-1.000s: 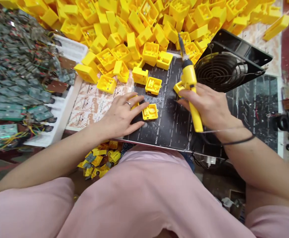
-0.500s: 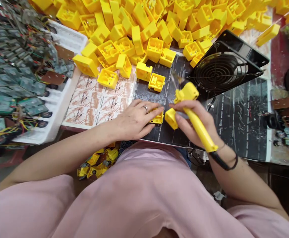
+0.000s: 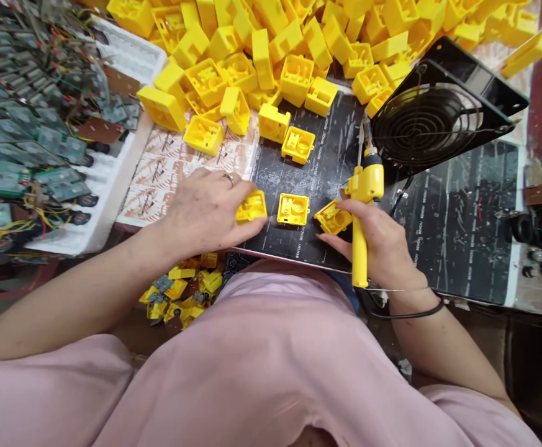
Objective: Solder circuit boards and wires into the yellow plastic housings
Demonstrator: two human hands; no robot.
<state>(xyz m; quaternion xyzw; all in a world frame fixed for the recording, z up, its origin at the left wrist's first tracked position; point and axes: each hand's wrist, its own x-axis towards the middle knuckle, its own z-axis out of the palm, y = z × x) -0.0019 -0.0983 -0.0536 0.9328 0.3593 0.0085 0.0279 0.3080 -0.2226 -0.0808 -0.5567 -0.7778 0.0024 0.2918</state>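
My left hand (image 3: 205,211) is closed around the side of a yellow plastic housing (image 3: 251,207) on the black bench mat. In my right hand (image 3: 381,243) is a yellow soldering gun (image 3: 360,239), handle down, its metal tip pointing away from me. The thumb and fingers of that same hand also straddle a tilted yellow housing (image 3: 332,217). Between the two hands a third open housing (image 3: 293,210) lies untouched, its inner compartments facing up. Another housing (image 3: 297,145) sits just beyond it.
A big heap of yellow housings (image 3: 261,59) covers the back. A black fan (image 3: 420,127) stands tilted at the right rear. At left, a white foam tray (image 3: 107,186) borders many wired circuit boards (image 3: 61,139). More yellow parts (image 3: 177,292) are below the table edge.
My left hand has moved left off the middle housing, which now shows fully. My right hand has swung the soldering gun more upright, and its fingers are at the right housing.
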